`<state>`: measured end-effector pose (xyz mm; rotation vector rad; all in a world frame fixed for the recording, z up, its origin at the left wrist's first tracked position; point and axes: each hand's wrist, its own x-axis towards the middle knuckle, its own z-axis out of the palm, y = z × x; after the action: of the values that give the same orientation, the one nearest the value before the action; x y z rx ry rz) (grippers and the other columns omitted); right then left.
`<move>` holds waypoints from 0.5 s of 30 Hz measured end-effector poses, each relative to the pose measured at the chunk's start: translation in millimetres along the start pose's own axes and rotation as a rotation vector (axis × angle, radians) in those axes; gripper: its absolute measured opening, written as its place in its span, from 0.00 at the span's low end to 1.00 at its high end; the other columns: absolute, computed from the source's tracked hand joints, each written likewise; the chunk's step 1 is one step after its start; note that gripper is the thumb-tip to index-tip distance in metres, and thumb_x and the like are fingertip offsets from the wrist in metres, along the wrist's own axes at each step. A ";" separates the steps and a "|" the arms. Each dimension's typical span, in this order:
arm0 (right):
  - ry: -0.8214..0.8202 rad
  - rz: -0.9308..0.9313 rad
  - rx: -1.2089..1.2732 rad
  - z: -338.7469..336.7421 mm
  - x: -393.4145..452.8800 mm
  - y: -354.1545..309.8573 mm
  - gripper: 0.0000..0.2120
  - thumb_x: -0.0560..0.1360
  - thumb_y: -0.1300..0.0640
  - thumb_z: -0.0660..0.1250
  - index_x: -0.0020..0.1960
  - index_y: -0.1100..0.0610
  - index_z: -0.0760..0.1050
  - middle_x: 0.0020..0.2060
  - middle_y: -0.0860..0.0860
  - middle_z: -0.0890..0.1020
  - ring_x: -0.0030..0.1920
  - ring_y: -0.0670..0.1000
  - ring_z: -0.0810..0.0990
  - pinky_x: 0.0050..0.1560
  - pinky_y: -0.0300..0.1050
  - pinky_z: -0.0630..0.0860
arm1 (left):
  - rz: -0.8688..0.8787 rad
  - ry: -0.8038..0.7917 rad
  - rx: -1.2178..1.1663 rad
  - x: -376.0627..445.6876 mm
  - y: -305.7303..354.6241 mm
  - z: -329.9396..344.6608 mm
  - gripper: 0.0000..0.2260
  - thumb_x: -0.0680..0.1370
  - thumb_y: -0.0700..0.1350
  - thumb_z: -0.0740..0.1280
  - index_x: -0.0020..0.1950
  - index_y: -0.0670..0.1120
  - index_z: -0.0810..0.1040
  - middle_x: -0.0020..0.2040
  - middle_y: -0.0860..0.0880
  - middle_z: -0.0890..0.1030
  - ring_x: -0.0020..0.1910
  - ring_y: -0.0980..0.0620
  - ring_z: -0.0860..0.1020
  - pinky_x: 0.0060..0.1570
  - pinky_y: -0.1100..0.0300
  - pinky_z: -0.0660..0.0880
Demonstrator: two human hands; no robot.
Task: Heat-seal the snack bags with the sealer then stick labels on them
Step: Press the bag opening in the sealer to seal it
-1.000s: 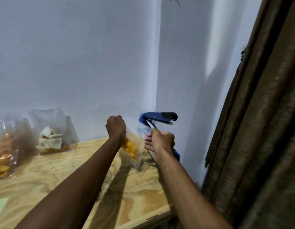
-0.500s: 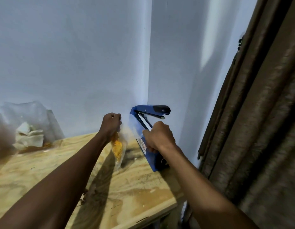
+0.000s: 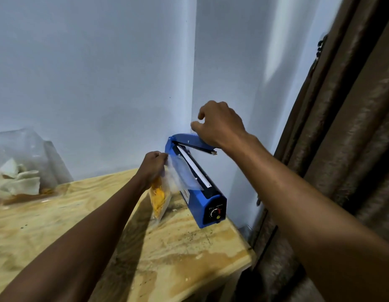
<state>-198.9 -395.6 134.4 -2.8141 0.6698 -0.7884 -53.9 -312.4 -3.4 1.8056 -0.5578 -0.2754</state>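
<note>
- Left hand [image 3: 153,165], frame centre: fingers curled, gripping the snack bag [image 3: 165,188] by its top; bag's open end lies across the blue heat sealer [image 3: 198,182].
- Right hand [image 3: 219,125]: rests on the raised sealer arm [image 3: 190,141], fingers loosely curled; whether it has hold of the arm cannot be told.
- Sealer sits on the wooden table [image 3: 178,247], right of centre.

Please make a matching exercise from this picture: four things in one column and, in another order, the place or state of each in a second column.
1. snack bag
2. sealer arm
3. dial
4. curtain

A. raised, under the right hand
B. on the sealer's near end
C. gripped at the top by the left hand
D. hanging at the far right

Pairs: 1-C, 2-A, 3-B, 4-D
</note>
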 end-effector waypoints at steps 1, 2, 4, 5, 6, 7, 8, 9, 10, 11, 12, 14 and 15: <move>-0.082 0.039 -0.016 0.1 3.4 4.2 0.14 0.76 0.52 0.65 0.57 0.60 0.76 0.51 0.55 0.78 0.47 0.57 0.77 0.42 0.44 0.68 | -0.008 0.002 -0.016 1.0 -1.7 1.6 0.12 0.82 0.43 0.56 0.43 0.39 0.74 0.37 0.43 0.75 0.29 0.51 0.71 0.27 0.64 0.69; -0.161 0.067 -0.032 1.0 5.7 7.9 0.14 0.75 0.52 0.66 0.56 0.59 0.76 0.49 0.55 0.76 0.44 0.56 0.75 0.41 0.43 0.68 | -0.017 0.005 -0.034 2.0 -2.9 3.2 0.12 0.82 0.43 0.57 0.44 0.38 0.74 0.37 0.43 0.75 0.30 0.51 0.72 0.28 0.63 0.70; -0.268 0.103 -0.029 4.6 8.7 13.5 0.12 0.75 0.53 0.66 0.54 0.60 0.76 0.45 0.54 0.76 0.41 0.54 0.74 0.40 0.43 0.69 | -0.041 0.010 -0.069 4.5 -4.7 5.9 0.12 0.82 0.44 0.57 0.47 0.38 0.75 0.38 0.42 0.75 0.31 0.50 0.73 0.30 0.61 0.70; -0.292 0.115 -0.013 6.9 9.6 15.6 0.11 0.75 0.54 0.66 0.53 0.60 0.77 0.44 0.54 0.76 0.41 0.54 0.74 0.40 0.43 0.70 | -0.052 0.008 -0.081 6.0 -5.4 7.6 0.12 0.82 0.44 0.57 0.48 0.38 0.75 0.39 0.42 0.75 0.32 0.50 0.73 0.31 0.61 0.71; -0.303 0.123 0.009 8.2 9.9 16.8 0.11 0.75 0.55 0.66 0.53 0.60 0.77 0.44 0.53 0.76 0.41 0.54 0.75 0.40 0.43 0.70 | -0.057 0.007 -0.090 6.7 -5.4 8.3 0.12 0.82 0.45 0.57 0.48 0.38 0.74 0.39 0.42 0.75 0.32 0.50 0.73 0.31 0.61 0.71; -0.308 0.127 0.028 8.9 9.8 17.3 0.10 0.75 0.55 0.66 0.52 0.61 0.77 0.43 0.53 0.76 0.41 0.53 0.75 0.39 0.43 0.71 | -0.058 0.006 -0.096 7.4 -4.9 8.7 0.12 0.82 0.45 0.57 0.47 0.39 0.74 0.39 0.43 0.75 0.33 0.50 0.74 0.31 0.61 0.71; -0.309 0.128 0.041 9.5 10.0 17.3 0.10 0.75 0.56 0.66 0.52 0.61 0.77 0.42 0.53 0.76 0.41 0.53 0.75 0.39 0.43 0.71 | -0.055 0.007 -0.100 8.2 -5.2 9.0 0.12 0.82 0.46 0.57 0.46 0.40 0.74 0.38 0.43 0.75 0.33 0.50 0.74 0.32 0.61 0.72; -0.307 0.126 0.045 9.6 10.2 17.0 0.09 0.75 0.57 0.66 0.51 0.61 0.77 0.41 0.53 0.76 0.40 0.53 0.75 0.39 0.43 0.71 | -0.048 0.007 -0.101 9.1 -5.4 8.9 0.12 0.82 0.46 0.57 0.46 0.41 0.74 0.38 0.44 0.75 0.33 0.50 0.74 0.32 0.61 0.72; -0.308 0.124 0.049 9.8 10.5 16.9 0.07 0.74 0.57 0.66 0.50 0.60 0.77 0.39 0.52 0.75 0.39 0.53 0.75 0.38 0.43 0.71 | -0.039 0.008 -0.098 9.8 -6.2 9.1 0.12 0.82 0.46 0.57 0.46 0.41 0.74 0.38 0.44 0.75 0.33 0.50 0.73 0.32 0.61 0.71; -0.306 0.121 0.051 9.7 10.6 16.8 0.06 0.74 0.58 0.65 0.48 0.60 0.76 0.37 0.51 0.74 0.38 0.52 0.74 0.37 0.43 0.70 | -0.029 0.010 -0.092 10.4 -7.0 8.9 0.12 0.82 0.47 0.57 0.47 0.41 0.74 0.38 0.44 0.75 0.33 0.51 0.73 0.31 0.62 0.71; -0.303 0.118 0.051 9.8 10.3 16.7 0.04 0.74 0.59 0.65 0.46 0.60 0.75 0.35 0.51 0.73 0.36 0.51 0.73 0.36 0.42 0.69 | -0.023 0.012 -0.086 11.0 -7.9 8.7 0.12 0.82 0.47 0.58 0.48 0.40 0.74 0.38 0.45 0.75 0.33 0.51 0.73 0.29 0.63 0.71; -0.293 0.112 0.046 9.9 9.7 17.2 0.05 0.74 0.60 0.65 0.41 0.60 0.72 0.32 0.51 0.71 0.31 0.50 0.70 0.32 0.41 0.67 | -0.021 0.015 -0.086 12.2 -8.9 9.4 0.12 0.82 0.47 0.58 0.48 0.40 0.74 0.38 0.46 0.75 0.33 0.52 0.73 0.25 0.67 0.72; -0.289 0.111 0.046 10.3 9.2 17.6 0.07 0.74 0.61 0.65 0.38 0.59 0.71 0.31 0.51 0.71 0.30 0.50 0.69 0.30 0.40 0.65 | -0.022 0.015 -0.089 12.5 -8.8 10.0 0.12 0.82 0.47 0.58 0.48 0.40 0.74 0.38 0.46 0.75 0.33 0.52 0.73 0.23 0.69 0.71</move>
<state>-193.2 -415.3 125.4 -2.7419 0.7387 -0.3628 -45.6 -325.1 -13.7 1.7268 -0.5078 -0.2972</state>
